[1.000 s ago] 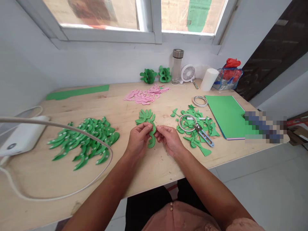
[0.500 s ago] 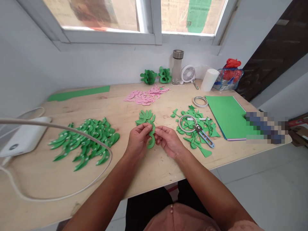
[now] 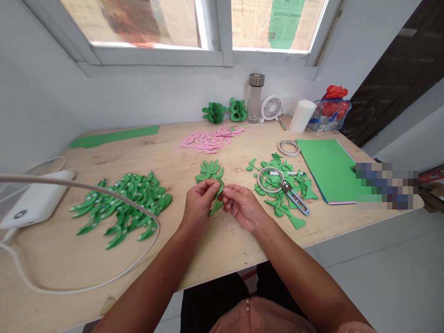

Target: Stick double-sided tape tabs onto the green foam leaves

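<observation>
Between thumb and fingers, my left hand [image 3: 198, 203] pinches a curved green paper cutout [image 3: 212, 211], which hangs below the fingertips. My right hand [image 3: 244, 206] is closed in a pinch at the cutout's right edge; whatever lies between its fingertips is too small to make out. Just beyond my left hand lies a small group of green paper cutouts [image 3: 209, 169]. To the left is a big pile of curved green cutouts [image 3: 121, 203] with small white patches on them. Green paper scraps [image 3: 277, 203] lie to the right of my right hand.
On the scraps rest a tape roll [image 3: 270, 179], a white pen [image 3: 287, 173] and blue-handled snips [image 3: 294, 199]. Another tape roll [image 3: 289, 147] and green sheets [image 3: 326, 171] lie farther right. Pink cutouts [image 3: 208, 140] are behind. A cable [image 3: 121, 196] arches across the left.
The green cutout has turned in my fingers and now shows more edge-on. My hands have stayed nearly in place, still close together.
</observation>
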Demonstrator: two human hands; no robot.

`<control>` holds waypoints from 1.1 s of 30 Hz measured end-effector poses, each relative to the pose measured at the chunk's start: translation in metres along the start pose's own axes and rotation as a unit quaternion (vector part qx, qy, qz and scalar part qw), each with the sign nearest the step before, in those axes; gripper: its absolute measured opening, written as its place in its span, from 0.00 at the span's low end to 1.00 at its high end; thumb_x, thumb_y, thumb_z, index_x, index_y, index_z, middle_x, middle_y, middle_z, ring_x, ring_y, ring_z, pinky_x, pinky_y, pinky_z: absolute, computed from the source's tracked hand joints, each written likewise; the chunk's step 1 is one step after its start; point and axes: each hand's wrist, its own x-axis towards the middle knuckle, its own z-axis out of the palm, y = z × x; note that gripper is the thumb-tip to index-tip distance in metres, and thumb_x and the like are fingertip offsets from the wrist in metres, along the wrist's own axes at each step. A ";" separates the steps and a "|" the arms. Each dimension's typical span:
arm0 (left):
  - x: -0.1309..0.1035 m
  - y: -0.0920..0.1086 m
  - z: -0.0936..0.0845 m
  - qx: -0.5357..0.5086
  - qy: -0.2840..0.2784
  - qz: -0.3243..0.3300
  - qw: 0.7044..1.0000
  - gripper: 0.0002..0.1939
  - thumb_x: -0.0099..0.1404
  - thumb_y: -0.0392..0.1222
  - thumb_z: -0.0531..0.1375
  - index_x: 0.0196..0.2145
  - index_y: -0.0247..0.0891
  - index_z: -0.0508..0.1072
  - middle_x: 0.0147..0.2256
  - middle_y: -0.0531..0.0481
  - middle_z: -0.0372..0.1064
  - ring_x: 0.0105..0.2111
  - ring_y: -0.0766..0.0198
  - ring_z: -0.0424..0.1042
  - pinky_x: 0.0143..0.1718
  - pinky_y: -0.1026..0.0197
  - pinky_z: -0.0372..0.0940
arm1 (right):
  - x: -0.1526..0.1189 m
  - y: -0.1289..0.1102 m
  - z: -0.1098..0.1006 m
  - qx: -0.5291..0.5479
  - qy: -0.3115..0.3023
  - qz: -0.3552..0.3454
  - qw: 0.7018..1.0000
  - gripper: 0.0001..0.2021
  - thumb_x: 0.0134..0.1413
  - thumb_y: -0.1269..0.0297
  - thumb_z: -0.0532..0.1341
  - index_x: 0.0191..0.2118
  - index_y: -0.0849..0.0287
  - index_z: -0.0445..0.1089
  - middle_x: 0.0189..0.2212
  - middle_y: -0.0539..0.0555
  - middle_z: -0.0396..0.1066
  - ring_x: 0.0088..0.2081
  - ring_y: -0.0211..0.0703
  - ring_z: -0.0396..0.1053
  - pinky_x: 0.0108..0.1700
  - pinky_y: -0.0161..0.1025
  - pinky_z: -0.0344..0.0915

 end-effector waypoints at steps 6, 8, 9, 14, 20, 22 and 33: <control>0.002 -0.005 -0.002 0.017 0.008 0.026 0.999 0.10 0.52 0.42 0.65 0.31 0.36 0.71 0.20 0.55 0.66 0.20 0.68 0.66 0.24 0.64 0.63 | 0.000 0.000 0.000 0.002 -0.001 -0.003 1.000 0.11 0.40 0.63 0.71 0.28 0.61 0.71 0.19 0.45 0.66 0.20 0.29 0.59 0.24 0.30 0.55; 0.001 -0.005 -0.001 0.018 0.009 0.032 0.999 0.12 0.53 0.42 0.65 0.34 0.36 0.72 0.21 0.56 0.66 0.20 0.69 0.66 0.24 0.64 0.63 | 0.000 0.001 0.000 0.005 0.001 -0.004 1.000 0.11 0.40 0.63 0.71 0.28 0.61 0.71 0.19 0.45 0.66 0.20 0.29 0.59 0.24 0.30 0.55; 0.001 -0.004 0.000 0.018 0.010 0.035 0.999 0.13 0.53 0.43 0.65 0.35 0.36 0.71 0.22 0.56 0.66 0.20 0.69 0.66 0.24 0.64 0.63 | 0.000 0.001 0.000 0.006 0.003 -0.005 1.000 0.11 0.40 0.63 0.71 0.28 0.61 0.71 0.19 0.45 0.66 0.20 0.29 0.59 0.24 0.30 0.55; 0.000 -0.002 0.002 0.021 0.006 0.041 0.999 0.15 0.53 0.43 0.65 0.38 0.37 0.70 0.21 0.57 0.66 0.19 0.69 0.66 0.23 0.64 0.63 | 0.000 0.000 0.001 0.002 0.012 -0.009 1.000 0.12 0.39 0.61 0.71 0.28 0.60 0.71 0.19 0.45 0.66 0.20 0.29 0.58 0.23 0.30 0.55; -0.002 0.000 0.004 0.036 0.006 0.045 0.998 0.14 0.54 0.44 0.64 0.37 0.37 0.70 0.21 0.56 0.66 0.19 0.68 0.66 0.22 0.64 0.63 | 0.000 0.001 0.002 -0.004 0.015 -0.020 1.000 0.13 0.39 0.59 0.71 0.26 0.60 0.70 0.18 0.46 0.66 0.20 0.30 0.58 0.23 0.31 0.55; -0.004 0.001 0.005 0.050 0.010 0.054 0.997 0.13 0.54 0.44 0.64 0.37 0.37 0.71 0.22 0.55 0.66 0.20 0.68 0.67 0.23 0.64 0.63 | 0.000 0.001 0.003 -0.002 0.015 -0.024 1.000 0.13 0.40 0.58 0.70 0.25 0.61 0.69 0.19 0.46 0.66 0.20 0.29 0.58 0.23 0.31 0.54; -0.004 0.005 0.005 0.077 0.024 0.025 0.996 0.10 0.53 0.42 0.64 0.33 0.35 0.73 0.21 0.54 0.67 0.20 0.69 0.65 0.23 0.65 0.61 | 0.002 0.001 0.002 -0.037 0.053 -0.040 0.997 0.08 0.38 0.64 0.68 0.25 0.61 0.70 0.16 0.47 0.67 0.18 0.29 0.58 0.22 0.31 0.51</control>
